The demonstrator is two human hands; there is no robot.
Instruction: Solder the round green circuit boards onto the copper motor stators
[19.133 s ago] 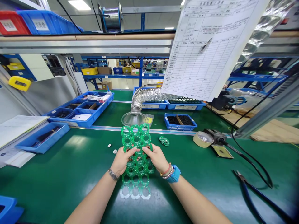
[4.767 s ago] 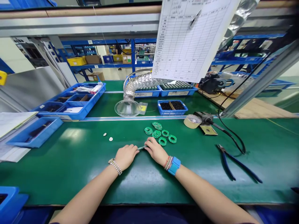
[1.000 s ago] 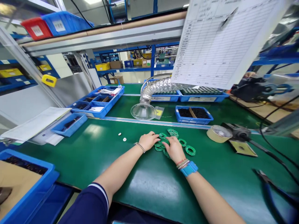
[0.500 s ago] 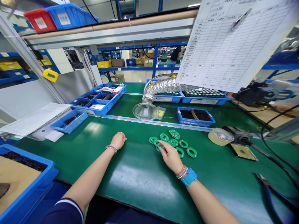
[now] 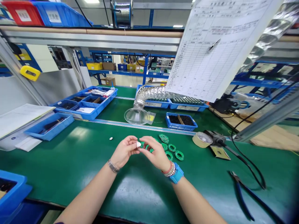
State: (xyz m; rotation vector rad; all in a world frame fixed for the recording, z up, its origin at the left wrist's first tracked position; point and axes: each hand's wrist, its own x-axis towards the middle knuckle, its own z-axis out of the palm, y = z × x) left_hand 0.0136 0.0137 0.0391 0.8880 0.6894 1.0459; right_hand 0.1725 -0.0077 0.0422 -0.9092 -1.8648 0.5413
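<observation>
My left hand [image 5: 123,152] is closed in a pinch, with a small white piece [image 5: 138,144] at its fingertips; I cannot make out its kind. Close against it, my right hand [image 5: 155,152] grips a green ring-shaped circuit board [image 5: 142,144], mostly hidden behind the fingers. The fingertips of both hands meet above the green bench mat. Just beyond my right hand lie several loose green ring-shaped circuit boards [image 5: 179,155], some overlapping. Another small white piece [image 5: 111,138] rests on the mat, left of my left hand.
A clear fume-extraction hood [image 5: 136,116] stands ahead. Behind the boards is a blue bin [image 5: 181,122] of black parts. Tape [image 5: 202,139] and cutting pliers [image 5: 243,193] lie to the right. A printed sheet [image 5: 217,46] hangs above; a divided blue tray [image 5: 88,113] sits left.
My left hand has moved right to meet my right hand, uncovering a small white piece on the mat. My right hand has picked up a circuit board. The camera view has shifted.
</observation>
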